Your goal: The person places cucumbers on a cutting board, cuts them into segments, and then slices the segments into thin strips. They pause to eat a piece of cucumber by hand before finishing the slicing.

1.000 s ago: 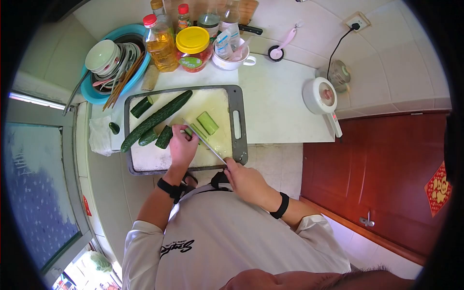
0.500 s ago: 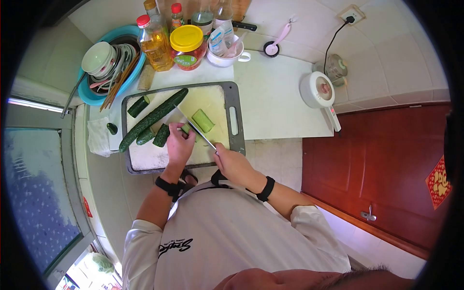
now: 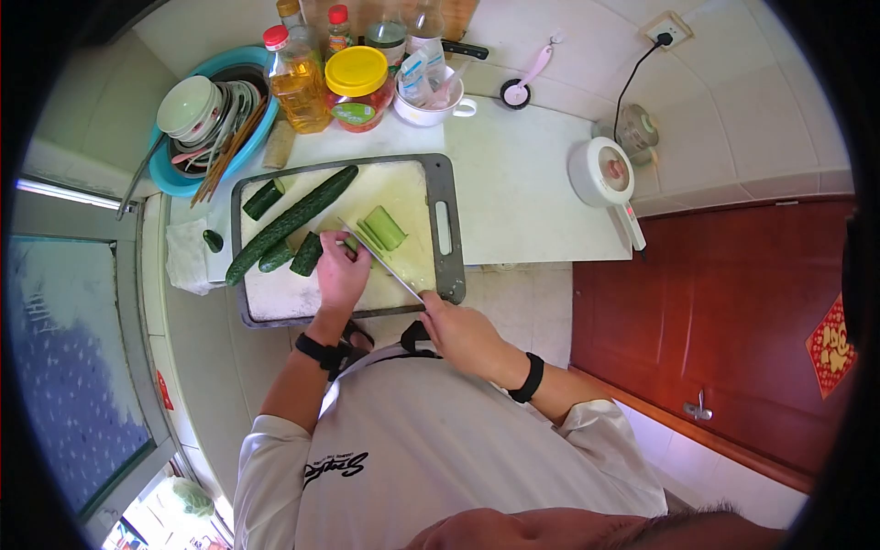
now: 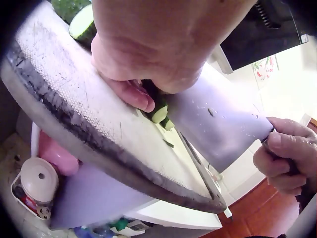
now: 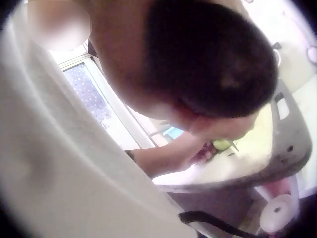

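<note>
A grey-rimmed cutting board (image 3: 446, 229) lies on the white counter. My left hand (image 3: 339, 261) presses down on a short cucumber piece (image 3: 353, 244) with curled fingers. In the left wrist view the same piece (image 4: 159, 113) shows under those fingers. My right hand (image 3: 451, 323) grips the handle of a knife (image 3: 385, 264), whose blade stands against the piece beside my left fingers. A cut slab of cucumber (image 3: 385, 226) lies just right of the blade. A whole cucumber (image 3: 293, 220) and several shorter chunks (image 3: 307, 255) lie on the left half of the board.
Behind the board stand an oil bottle (image 3: 298, 82), a yellow-lidded jar (image 3: 359, 87) and a white mug (image 3: 426, 105). A blue basin (image 3: 179, 179) with bowls and chopsticks sits at the back left. A small white corded appliance (image 3: 605, 174) sits right, above a red door (image 3: 724, 302).
The knife went forward across the cucumber piece half a second ago and has now drawn back toward me. My left hand has stayed on the piece.
</note>
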The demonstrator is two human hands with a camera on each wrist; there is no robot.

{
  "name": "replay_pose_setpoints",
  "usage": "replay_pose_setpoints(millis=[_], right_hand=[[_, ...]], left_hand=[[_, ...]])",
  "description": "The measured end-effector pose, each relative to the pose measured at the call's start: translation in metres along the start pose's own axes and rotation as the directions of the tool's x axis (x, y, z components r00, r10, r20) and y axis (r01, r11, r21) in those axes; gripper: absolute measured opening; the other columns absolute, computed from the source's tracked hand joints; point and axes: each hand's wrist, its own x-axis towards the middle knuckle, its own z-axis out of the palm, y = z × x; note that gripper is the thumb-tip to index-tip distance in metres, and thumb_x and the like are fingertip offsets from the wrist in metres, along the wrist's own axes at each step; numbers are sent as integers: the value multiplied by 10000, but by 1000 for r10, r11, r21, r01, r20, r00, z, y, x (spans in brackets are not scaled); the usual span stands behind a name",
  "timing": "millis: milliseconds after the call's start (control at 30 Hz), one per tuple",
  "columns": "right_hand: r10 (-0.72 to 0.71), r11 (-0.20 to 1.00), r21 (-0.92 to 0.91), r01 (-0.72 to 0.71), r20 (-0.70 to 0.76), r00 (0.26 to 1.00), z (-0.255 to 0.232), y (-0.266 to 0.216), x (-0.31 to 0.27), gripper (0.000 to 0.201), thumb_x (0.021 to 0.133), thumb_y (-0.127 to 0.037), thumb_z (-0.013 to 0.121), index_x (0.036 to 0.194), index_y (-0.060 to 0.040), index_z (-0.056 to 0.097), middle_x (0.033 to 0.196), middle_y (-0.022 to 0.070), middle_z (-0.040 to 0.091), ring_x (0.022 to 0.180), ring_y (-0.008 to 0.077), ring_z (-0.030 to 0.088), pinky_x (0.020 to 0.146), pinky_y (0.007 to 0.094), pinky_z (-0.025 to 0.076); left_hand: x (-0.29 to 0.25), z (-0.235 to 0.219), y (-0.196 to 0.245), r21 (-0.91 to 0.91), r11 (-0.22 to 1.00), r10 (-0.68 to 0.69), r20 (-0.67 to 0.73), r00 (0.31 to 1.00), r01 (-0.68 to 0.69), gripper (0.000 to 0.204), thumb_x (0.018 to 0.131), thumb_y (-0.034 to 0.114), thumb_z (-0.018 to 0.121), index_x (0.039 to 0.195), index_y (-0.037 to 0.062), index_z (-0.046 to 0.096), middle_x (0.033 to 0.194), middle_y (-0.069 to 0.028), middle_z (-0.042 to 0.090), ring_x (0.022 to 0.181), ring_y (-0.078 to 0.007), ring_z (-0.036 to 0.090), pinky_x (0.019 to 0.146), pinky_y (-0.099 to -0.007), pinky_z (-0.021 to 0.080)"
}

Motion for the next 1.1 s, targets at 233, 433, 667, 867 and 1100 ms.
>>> replay_pose_setpoints(millis=[233,433,667,867,1100], right_hand=[[-54,998,37,58,-91,994,28,25,35,227,983,-178,502,1132,-20,437,715,221,611,665,440,608,584,542,450],[-73,992,91,91,-188,980,30,24,50,225,979,-175,508,1141,-31,448,742,221,622,693,447,613,602,538,464],[-53,997,44,57,-80,995,17,12,14,233,988,-181,503,1162,-37,447,846,237,636,719,450,617,616,527,473],[-41,999,-31,40,-39,998,8,5,-2,192,1003,-204,463,1050,-20,431,774,219,624,673,430,625,586,525,485],[-32,999,22,33,-46,998,26,15,33,196,992,-202,474,1055,-20,436,746,217,617,684,426,627,581,534,471]], left_hand=[[1,-1,-2,-32,999,38,-4,999,-38,362,823,103,698,1074,45,444,552,-77,519,495,-283,551,502,-433,425],[-2,-3,-2,8,999,37,-19,999,-37,343,830,107,696,1066,43,455,564,-80,525,502,-293,552,503,-436,421],[-2,1,-3,17,1000,9,-50,999,-8,345,816,108,696,1057,31,461,564,-82,538,514,-302,566,518,-437,445],[-2,-3,3,27,1000,-1,-21,1000,2,343,811,103,691,1055,30,462,576,-86,561,531,-303,591,529,-432,465],[-2,-1,-6,31,999,31,-14,999,-30,336,819,100,682,1063,39,460,574,-90,555,527,-309,584,527,-440,455]])
